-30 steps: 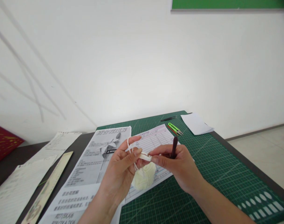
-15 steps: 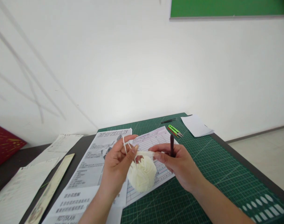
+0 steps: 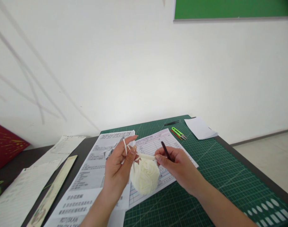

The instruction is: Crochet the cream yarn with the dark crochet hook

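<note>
Cream yarn (image 3: 125, 145) loops over the raised index finger of my left hand (image 3: 118, 170), whose thumb and other fingers pinch a strand. My right hand (image 3: 181, 165) is closed around a crochet hook (image 3: 165, 149); its dark handle sticks up and leans left, while the tip is hidden. Between both hands stretches a short pale strip of yarn (image 3: 146, 156), its right end pinched by my right thumb and finger. Just below the hands is a cream ball of yarn (image 3: 145, 178), in front of a printed form (image 3: 155, 138).
A green cutting mat (image 3: 219, 183) covers much of the dark table. Green thread snips (image 3: 178, 132), black tweezers (image 3: 171, 123) and white paper (image 3: 200, 127) lie at the back. Printed instruction sheets (image 3: 87, 176), a long cream strip (image 3: 54, 189) and handwritten pages (image 3: 37, 176) are on the left.
The crochet hook's handle has tipped from nearly upright to leaning left as my right hand turned. The yarn loop on my left index finger has shifted slightly.
</note>
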A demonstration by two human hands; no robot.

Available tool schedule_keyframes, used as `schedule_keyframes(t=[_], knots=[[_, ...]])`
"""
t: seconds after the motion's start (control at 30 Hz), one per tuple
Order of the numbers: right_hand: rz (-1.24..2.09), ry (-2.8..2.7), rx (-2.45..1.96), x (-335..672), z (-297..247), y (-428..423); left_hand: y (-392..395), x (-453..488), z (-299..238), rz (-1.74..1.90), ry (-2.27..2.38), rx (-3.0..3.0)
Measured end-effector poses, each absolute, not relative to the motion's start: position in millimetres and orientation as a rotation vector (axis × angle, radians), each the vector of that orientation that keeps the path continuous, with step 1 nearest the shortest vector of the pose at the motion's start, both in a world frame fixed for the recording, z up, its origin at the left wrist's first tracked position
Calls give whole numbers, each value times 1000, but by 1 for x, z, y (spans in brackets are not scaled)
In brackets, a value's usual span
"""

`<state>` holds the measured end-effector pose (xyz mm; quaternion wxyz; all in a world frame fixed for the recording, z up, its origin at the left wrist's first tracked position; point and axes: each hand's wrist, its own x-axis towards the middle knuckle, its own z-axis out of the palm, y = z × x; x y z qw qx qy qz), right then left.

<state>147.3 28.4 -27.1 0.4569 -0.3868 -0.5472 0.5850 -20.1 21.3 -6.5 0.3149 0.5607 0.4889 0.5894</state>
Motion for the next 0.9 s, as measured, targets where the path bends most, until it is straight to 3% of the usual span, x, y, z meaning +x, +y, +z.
schedule_keyframes(t=[0.27,0.63,0.9], knots=[[1566,-1265,-927,147,-27,31,27,-23,-7,1543,1188,1414],[1598,-1277,-958,148,-28,33,64,-92,2,2044,1114,904],[1626,-1239,-923,148,-28,32,77,-148,-6,2176,1245,600]])
